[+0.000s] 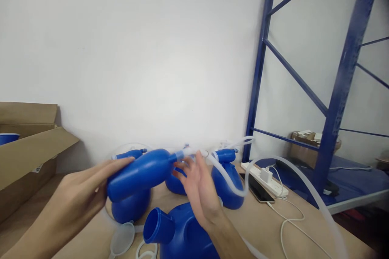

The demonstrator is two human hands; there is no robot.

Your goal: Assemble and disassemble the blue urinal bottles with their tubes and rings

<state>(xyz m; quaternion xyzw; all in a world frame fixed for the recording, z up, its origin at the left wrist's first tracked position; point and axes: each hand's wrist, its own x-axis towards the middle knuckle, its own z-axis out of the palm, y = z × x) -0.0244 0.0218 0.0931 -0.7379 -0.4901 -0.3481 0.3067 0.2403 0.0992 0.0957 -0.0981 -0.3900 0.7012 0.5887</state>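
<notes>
My left hand (80, 194) grips a blue plastic bulb-shaped bottle (141, 172) and holds it level above the table. A clear white tube (234, 188) joins the bottle's narrow neck at its right end. My right hand (197, 186) is at that joint, fingers spread and touching the tube near the neck. Just below my hands stands a large blue jug (179, 232) with an open round spout facing left.
Other blue containers (226, 178) stand behind on the wooden table (261, 226). A clear funnel (121, 238) lies at the front. A white power strip (264, 178) with cable and a phone (258, 190) are at right. Cardboard box (27, 153) at left, blue metal rack (334, 101) at right.
</notes>
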